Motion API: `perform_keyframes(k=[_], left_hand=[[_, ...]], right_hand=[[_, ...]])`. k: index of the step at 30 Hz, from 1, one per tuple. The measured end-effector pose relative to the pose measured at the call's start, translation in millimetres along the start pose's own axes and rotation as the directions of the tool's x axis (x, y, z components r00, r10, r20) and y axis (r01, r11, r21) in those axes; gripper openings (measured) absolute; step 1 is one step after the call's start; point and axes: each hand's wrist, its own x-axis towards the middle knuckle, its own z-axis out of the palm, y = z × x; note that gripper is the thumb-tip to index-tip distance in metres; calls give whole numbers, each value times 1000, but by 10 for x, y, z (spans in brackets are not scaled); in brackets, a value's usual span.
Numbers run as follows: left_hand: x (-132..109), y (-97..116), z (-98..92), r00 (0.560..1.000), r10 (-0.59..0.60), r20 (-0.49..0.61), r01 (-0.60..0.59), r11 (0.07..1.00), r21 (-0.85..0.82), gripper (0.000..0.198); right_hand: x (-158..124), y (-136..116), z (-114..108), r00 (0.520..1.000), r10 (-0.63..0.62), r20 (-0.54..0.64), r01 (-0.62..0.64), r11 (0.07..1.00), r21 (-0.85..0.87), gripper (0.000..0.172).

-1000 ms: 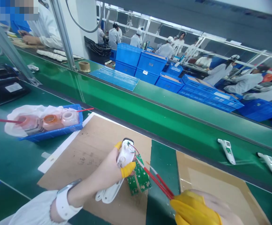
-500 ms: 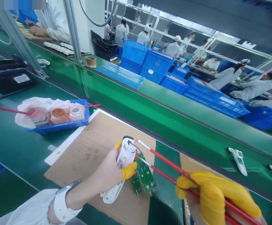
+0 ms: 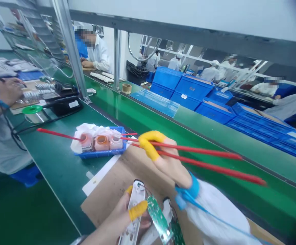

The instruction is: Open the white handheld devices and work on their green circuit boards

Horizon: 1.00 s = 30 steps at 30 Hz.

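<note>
My left hand [image 3: 122, 212], with yellow finger covers, grips a white plastic housing [image 3: 135, 200] above the brown cardboard. A green circuit board [image 3: 158, 219] hangs beside the housing on thin wires, and another board [image 3: 176, 231] lies to its right. My right hand [image 3: 160, 149] holds two red-handled brushes [image 3: 201, 153]. Their front ends reach toward the right jar [image 3: 115, 142] in the blue tray [image 3: 99, 154]; the exact tip positions are blurred. An orange-rimmed jar [image 3: 101, 143] stands mid-tray, and a third jar [image 3: 86, 142] holds a red stick [image 3: 58, 133].
At the left, another person's hands [image 3: 10, 90] work near a solder spool [image 3: 35, 114] and a black case [image 3: 67, 103]. A metal post [image 3: 71, 51] rises behind the tray. Beyond the green channel stand blue crates [image 3: 188, 92] and a tape roll [image 3: 126, 88].
My right hand has moved left and up with both brushes, from the housing to the jars. The view has swung left. My left hand still holds the housing, with a board now beside it.
</note>
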Motion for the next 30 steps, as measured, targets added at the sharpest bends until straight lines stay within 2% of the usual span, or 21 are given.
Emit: perform_keyframes(k=[3,6,10,14,16,18,19,21,23,25,27,28,29,30], left_hand=[[-14,-65,-179,997,-4,72,9,998,-67,51],[-29,-100,-307,995,-23,102,35,992,-121,49],[-82,-131,-346,998,-21,59,29,988,-150,53],[-136,-173,-338,1000,-4,-17,2,993,-119,55],[-156,-196,-355,1000,-4,-24,0,991,-133,48],[-181,-210,-378,1000,-5,-10,3,983,-182,40],[-198,-208,-386,1000,-3,-4,2,979,-206,38],[-247,-180,-381,1000,13,3,-12,974,-226,34],[-309,-117,-333,999,54,-5,-54,974,-218,36],[-367,-37,-233,995,100,-13,-101,976,-195,43],[-404,30,-94,994,109,19,-104,981,-164,49],[-414,51,-21,993,102,53,-93,985,-145,51],[-422,63,46,992,95,87,-84,989,-122,52],[-430,66,104,988,99,120,-88,992,-93,52]], right_hand=[[537,164,280,976,-105,189,102,994,28,21],[781,301,505,935,-139,326,146,989,6,16],[812,367,710,881,-130,455,172,984,-52,13],[665,305,765,833,-106,543,190,977,-101,13],[539,266,734,836,-58,545,155,979,-134,25],[358,235,660,859,23,511,72,983,-167,39],[237,220,608,874,77,479,13,983,-181,44],[-75,183,481,897,214,386,-144,969,-202,42],[-466,119,352,876,364,315,-323,930,-175,43],[-885,21,260,814,472,339,-471,877,-90,60],[-1266,-95,227,747,516,419,-570,822,2,68],[-1426,-149,231,697,561,447,-661,744,96,66],[-1559,-197,245,631,622,465,-761,611,216,63],[-1667,-235,264,553,680,481,-833,434,343,59]])
